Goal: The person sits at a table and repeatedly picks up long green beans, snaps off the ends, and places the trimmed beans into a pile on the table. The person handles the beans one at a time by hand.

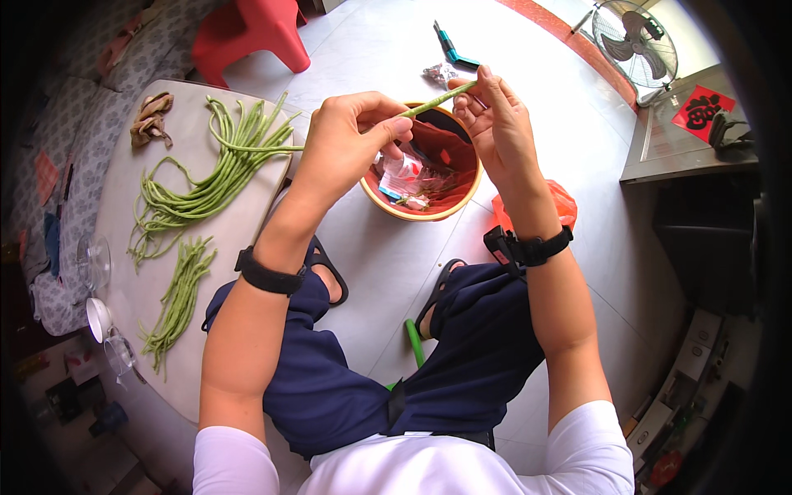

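A green long bean (440,99) is stretched between my two hands, above a waste bin (427,216) lined with a red bag. My left hand (346,136) pinches it between thumb and fingers. At its tip, the thumb and fingertips of my right hand (498,124) grip the bean. On the pale table (232,226) to my left lies a loose bundle of long beans (216,179). One strand runs from that bundle behind my left hand; whether it joins the held bean is hidden. A smaller bunch of beans (176,303) lies nearer me.
Wrappers and scraps (405,176) fill part of the bin. A brown crumpled item (151,119) rests on the table's far end. Beyond are a red plastic stool (253,40), a teal-and-black tool (451,49) and a fan (634,43). An orange plastic bag (560,201) sits by my right forearm.
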`<state>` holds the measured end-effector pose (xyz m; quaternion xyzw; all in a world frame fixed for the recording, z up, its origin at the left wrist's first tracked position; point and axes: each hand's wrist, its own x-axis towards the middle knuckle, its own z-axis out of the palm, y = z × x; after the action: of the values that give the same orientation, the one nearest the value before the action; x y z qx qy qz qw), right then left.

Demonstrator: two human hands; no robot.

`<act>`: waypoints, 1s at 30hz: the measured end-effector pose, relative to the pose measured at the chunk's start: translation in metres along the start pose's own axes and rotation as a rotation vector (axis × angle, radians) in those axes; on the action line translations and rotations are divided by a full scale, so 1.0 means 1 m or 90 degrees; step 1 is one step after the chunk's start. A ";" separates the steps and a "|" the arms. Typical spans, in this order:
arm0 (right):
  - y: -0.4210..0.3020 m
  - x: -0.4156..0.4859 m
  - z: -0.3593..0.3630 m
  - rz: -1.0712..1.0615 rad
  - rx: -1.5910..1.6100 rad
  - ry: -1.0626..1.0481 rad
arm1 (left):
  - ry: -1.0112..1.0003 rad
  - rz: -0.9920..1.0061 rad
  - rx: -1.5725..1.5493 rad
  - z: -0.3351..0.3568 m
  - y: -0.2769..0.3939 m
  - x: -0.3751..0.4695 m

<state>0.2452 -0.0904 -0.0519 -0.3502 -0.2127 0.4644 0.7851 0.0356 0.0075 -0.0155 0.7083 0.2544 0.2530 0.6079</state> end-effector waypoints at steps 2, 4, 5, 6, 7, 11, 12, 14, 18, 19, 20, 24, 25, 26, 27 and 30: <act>-0.001 -0.002 0.002 0.030 0.041 0.023 | 0.002 -0.002 0.003 0.001 -0.001 0.000; 0.000 -0.004 0.006 0.066 0.046 -0.041 | 0.009 -0.006 0.006 0.001 0.000 0.000; 0.000 -0.007 0.008 0.081 0.053 -0.085 | 0.012 -0.009 0.007 0.002 0.000 0.000; -0.002 -0.009 0.008 0.093 0.024 -0.128 | 0.015 -0.004 0.015 0.003 0.001 -0.001; -0.002 -0.010 0.008 0.108 0.004 -0.105 | 0.018 0.000 0.023 0.003 0.002 -0.002; -0.001 -0.009 0.005 0.082 -0.029 -0.085 | 0.025 0.021 0.087 0.004 0.005 -0.002; 0.000 -0.007 0.004 0.067 -0.037 -0.060 | 0.025 0.026 0.125 0.002 0.006 -0.002; 0.001 -0.004 0.000 0.029 -0.031 -0.030 | 0.022 0.024 0.192 -0.003 0.007 -0.002; 0.001 0.000 -0.008 0.006 -0.021 0.043 | -0.005 0.023 0.256 -0.012 0.008 0.000; 0.001 0.001 -0.009 0.002 -0.018 0.057 | -0.021 0.015 0.261 -0.015 0.008 0.000; 0.001 0.002 -0.011 0.003 -0.011 0.067 | -0.036 0.002 0.263 -0.017 0.007 0.000; -0.001 0.006 -0.019 -0.016 0.012 0.095 | -0.109 -0.051 0.201 -0.026 0.007 -0.001; -0.002 0.007 -0.022 -0.029 0.024 0.079 | -0.129 -0.064 0.182 -0.028 0.007 0.000; -0.003 0.008 -0.024 -0.046 0.030 0.091 | -0.148 -0.078 0.168 -0.030 0.008 0.001; -0.004 0.010 -0.026 -0.060 0.025 0.125 | -0.165 -0.088 0.130 -0.032 0.009 0.001; -0.006 0.014 -0.030 -0.103 0.030 0.193 | -0.207 -0.129 0.020 -0.034 0.012 0.000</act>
<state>0.2753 -0.0909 -0.0669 -0.3797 -0.1087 0.3464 0.8509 0.0139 0.0307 0.0014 0.7203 0.2267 0.0691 0.6519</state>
